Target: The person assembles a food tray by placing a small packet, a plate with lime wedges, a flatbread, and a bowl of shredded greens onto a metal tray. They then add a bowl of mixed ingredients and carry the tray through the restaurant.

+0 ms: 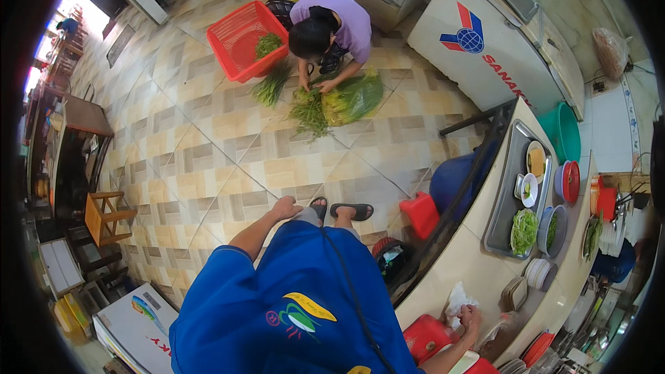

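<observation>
My left hand (284, 208) hangs beside my leg over the tiled floor. Its fingers are loosely apart, and nothing shows in it. At the counter's near end, my right hand (470, 318) is closed against a crumpled white cloth (459, 300), seemingly gripping its edge; whether it is cloth or paper is hard to tell. Red containers (424, 338) stand just left of that hand, and a clear plastic bag (500, 329) lies to its right. Close by are stacked small dishes (513, 294).
A crouching person (341, 21) sorts greens (309, 112) on the floor by a red basket (239, 40). On the right, the counter (450, 263) carries a metal tray (497, 225) and bowls (552, 232). Under it sits a blue drum (454, 181). A wooden stool (104, 218) stands left.
</observation>
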`<state>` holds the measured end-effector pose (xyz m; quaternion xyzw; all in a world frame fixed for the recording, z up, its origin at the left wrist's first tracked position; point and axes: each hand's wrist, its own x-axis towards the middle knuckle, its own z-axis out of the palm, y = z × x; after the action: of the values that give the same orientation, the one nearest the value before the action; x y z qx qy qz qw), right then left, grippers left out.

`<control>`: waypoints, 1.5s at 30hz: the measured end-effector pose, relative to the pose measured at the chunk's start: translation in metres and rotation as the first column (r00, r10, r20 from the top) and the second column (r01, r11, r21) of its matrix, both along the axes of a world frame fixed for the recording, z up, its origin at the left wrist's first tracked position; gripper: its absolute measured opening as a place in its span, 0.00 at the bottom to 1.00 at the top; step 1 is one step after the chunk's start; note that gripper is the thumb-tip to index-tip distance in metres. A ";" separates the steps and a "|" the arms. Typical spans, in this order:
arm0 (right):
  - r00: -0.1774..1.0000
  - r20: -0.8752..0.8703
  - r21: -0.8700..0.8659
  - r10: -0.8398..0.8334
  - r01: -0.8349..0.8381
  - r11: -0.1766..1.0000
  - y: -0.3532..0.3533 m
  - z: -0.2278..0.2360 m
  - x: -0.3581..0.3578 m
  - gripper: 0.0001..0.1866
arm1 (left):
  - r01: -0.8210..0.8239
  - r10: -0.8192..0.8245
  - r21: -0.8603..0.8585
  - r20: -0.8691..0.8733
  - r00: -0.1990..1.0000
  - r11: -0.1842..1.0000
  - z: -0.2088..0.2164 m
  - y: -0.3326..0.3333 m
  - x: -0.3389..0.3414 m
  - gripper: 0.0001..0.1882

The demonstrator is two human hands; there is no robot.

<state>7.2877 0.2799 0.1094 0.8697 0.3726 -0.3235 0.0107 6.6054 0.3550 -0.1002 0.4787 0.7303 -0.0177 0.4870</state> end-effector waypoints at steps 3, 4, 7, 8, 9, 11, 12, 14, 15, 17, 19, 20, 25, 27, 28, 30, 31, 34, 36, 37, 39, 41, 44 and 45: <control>0.995 -0.020 -0.066 -0.097 0.095 0.993 0.000 0.000 0.001 0.27 | -0.009 0.009 -0.003 0.012 1.000 1.000 -0.002 -0.002 -0.001 0.32; 0.994 -0.029 -0.076 -0.107 0.104 0.992 0.000 0.001 0.001 0.26 | -0.017 0.017 -0.004 0.011 1.000 1.000 -0.004 -0.002 -0.002 0.32; 0.993 -0.021 -0.055 -0.115 0.114 0.992 0.000 0.006 0.000 0.24 | 0.027 -0.027 0.046 -0.012 1.000 0.999 -0.011 -0.003 -0.004 0.33; 0.994 -0.012 -0.057 -0.105 0.105 0.993 0.000 0.008 0.000 0.23 | 0.043 -0.042 0.033 -0.032 0.999 0.999 -0.013 -0.004 -0.005 0.33; 0.997 -0.006 -0.074 -0.082 0.081 0.994 0.000 0.010 0.001 0.22 | 0.068 -0.064 0.089 -0.046 0.997 0.994 -0.016 -0.004 -0.006 0.33; 1.000 0.002 -0.067 0.004 -0.004 0.998 0.000 0.012 0.004 0.21 | 0.071 -0.066 0.082 -0.062 0.996 0.994 -0.018 -0.005 -0.007 0.33; 0.999 0.010 -0.085 0.034 -0.033 0.996 -0.001 0.014 0.005 0.20 | 0.001 0.004 0.082 -0.057 0.998 0.997 -0.017 -0.007 -0.008 0.32; 0.999 -0.016 -0.054 -0.042 0.041 0.998 0.000 0.013 0.006 0.18 | -0.088 0.088 0.015 -0.003 0.996 0.996 -0.013 -0.013 -0.009 0.31; 0.992 -0.099 -0.039 -0.082 0.079 0.996 -0.001 0.013 0.005 0.17 | -0.157 0.157 -0.007 0.014 0.987 0.988 -0.011 -0.017 -0.009 0.31; 0.995 -0.082 -0.048 -0.052 0.049 0.998 0.001 0.014 0.001 0.16 | -0.282 0.282 -0.045 -0.003 0.959 0.958 -0.004 -0.028 -0.012 0.30; 0.991 -0.093 0.038 -0.094 0.098 0.994 0.007 0.019 -0.010 0.16 | -0.273 0.274 0.034 -0.034 0.961 0.962 0.002 -0.039 -0.020 0.30; 0.988 -0.076 0.134 -0.138 0.147 0.980 0.012 0.021 -0.018 0.15 | -0.286 0.290 0.072 -0.052 0.956 0.956 0.002 -0.044 -0.025 0.29; 0.996 0.075 0.381 0.038 -0.064 0.922 0.060 0.034 -0.107 0.16 | -0.334 0.342 0.097 -0.075 0.937 0.937 -0.006 -0.059 -0.098 0.29; 0.992 0.045 0.480 0.117 -0.124 0.868 0.076 0.027 -0.174 0.16 | -0.346 0.356 0.111 -0.077 0.931 0.932 -0.009 -0.063 -0.143 0.28; 0.994 0.058 0.389 0.096 -0.111 0.915 0.080 0.017 -0.212 0.17 | -0.356 0.366 0.122 -0.072 0.928 0.926 -0.011 -0.066 -0.167 0.28; 0.985 -0.042 0.217 0.167 -0.154 0.964 0.070 -0.005 -0.292 0.19 | -0.348 0.358 0.128 -0.064 0.932 0.929 -0.015 -0.068 -0.218 0.28; 0.960 -0.066 0.168 0.271 -0.257 0.952 0.055 -0.017 -0.330 0.19 | -0.338 0.347 0.119 -0.065 0.936 0.934 -0.015 -0.075 -0.242 0.27; 0.888 -0.244 -0.090 0.390 -0.421 0.902 0.002 -0.061 -0.416 0.17 | -0.335 0.334 -0.007 -0.068 0.940 0.942 -0.015 -0.107 -0.308 0.27; 0.893 -0.363 -0.073 0.264 -0.310 0.948 -0.043 -0.092 -0.447 0.19 | -0.369 0.364 -0.081 -0.070 0.929 0.926 -0.015 -0.133 -0.347 0.27; 0.893 -0.409 -0.055 0.186 -0.228 0.972 -0.068 -0.106 -0.457 0.18 | -0.420 0.415 -0.093 -0.069 0.907 0.903 -0.018 -0.143 -0.361 0.27; 0.861 -0.508 -0.036 -0.018 0.000 0.999 -0.121 -0.131 -0.467 0.16 | -0.487 0.483 -0.131 -0.059 0.873 0.864 -0.022 -0.163 -0.382 0.28; 0.836 -0.522 -0.106 -0.169 0.133 0.985 -0.165 -0.161 -0.475 0.13 | -0.541 0.539 -0.184 -0.069 0.840 0.820 -0.022 -0.179 -0.394 0.28; 0.860 -0.322 0.101 0.395 -0.384 0.918 -0.214 -0.187 -0.488 0.10 | -0.485 0.474 -0.176 -0.101 0.875 0.857 -0.022 -0.186 -0.398 0.29; 0.896 -0.440 -0.193 -0.052 -0.037 0.981 -0.224 -0.191 -0.497 0.11 | -0.440 0.437 -0.154 -0.049 0.898 0.885 -0.021 -0.184 -0.398 0.29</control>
<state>6.7906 0.0560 -0.0819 0.7693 0.3281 -0.5481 0.0101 6.2073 0.1706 -0.1210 0.2603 0.8187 0.0307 0.5110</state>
